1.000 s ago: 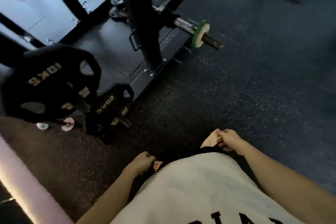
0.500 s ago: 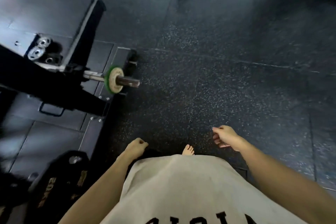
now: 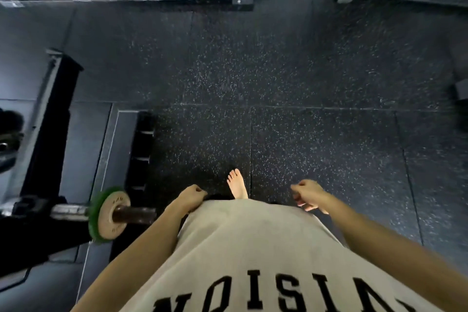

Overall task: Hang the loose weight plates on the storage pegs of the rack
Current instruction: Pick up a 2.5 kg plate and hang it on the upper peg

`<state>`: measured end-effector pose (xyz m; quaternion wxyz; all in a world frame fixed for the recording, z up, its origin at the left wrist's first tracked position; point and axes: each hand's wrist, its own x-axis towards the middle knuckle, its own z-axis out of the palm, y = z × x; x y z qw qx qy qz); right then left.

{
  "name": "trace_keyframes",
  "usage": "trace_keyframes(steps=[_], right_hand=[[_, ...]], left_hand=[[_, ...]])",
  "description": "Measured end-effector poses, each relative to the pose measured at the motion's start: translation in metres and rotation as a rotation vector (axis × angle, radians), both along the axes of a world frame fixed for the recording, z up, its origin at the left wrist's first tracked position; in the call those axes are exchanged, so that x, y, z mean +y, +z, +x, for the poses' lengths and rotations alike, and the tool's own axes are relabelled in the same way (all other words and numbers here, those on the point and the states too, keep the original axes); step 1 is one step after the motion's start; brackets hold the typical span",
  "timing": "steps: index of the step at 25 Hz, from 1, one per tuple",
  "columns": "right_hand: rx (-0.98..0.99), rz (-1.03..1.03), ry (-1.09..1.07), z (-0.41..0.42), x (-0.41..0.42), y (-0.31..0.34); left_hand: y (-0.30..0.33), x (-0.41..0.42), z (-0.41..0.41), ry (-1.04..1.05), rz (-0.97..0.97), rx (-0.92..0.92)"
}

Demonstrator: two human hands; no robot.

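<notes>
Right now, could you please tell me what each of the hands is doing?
Left hand: fingers curled into a fist, holding nothing.
Right hand: loosely curled, holding nothing.

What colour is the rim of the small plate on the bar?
Green, around a tan face: the small plate on the bar shows in the head view.
</notes>
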<state>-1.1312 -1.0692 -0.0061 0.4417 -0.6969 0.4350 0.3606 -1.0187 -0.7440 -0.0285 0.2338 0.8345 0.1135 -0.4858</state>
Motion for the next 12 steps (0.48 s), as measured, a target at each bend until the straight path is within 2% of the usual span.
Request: trace_keyframes(steps=[6, 12], right_hand=[[-0.073, -0.055, -0.118, 0.165, -0.056, 0.008], [-0.024, -0.102, 0.104, 0.34, -0.098, -0.019]], left_hand=[[0.015, -0.05, 0.183, 0.008, -0.044, -0.056], [0.0, -0.07, 0.312, 0.158, -0.004, -0.001]])
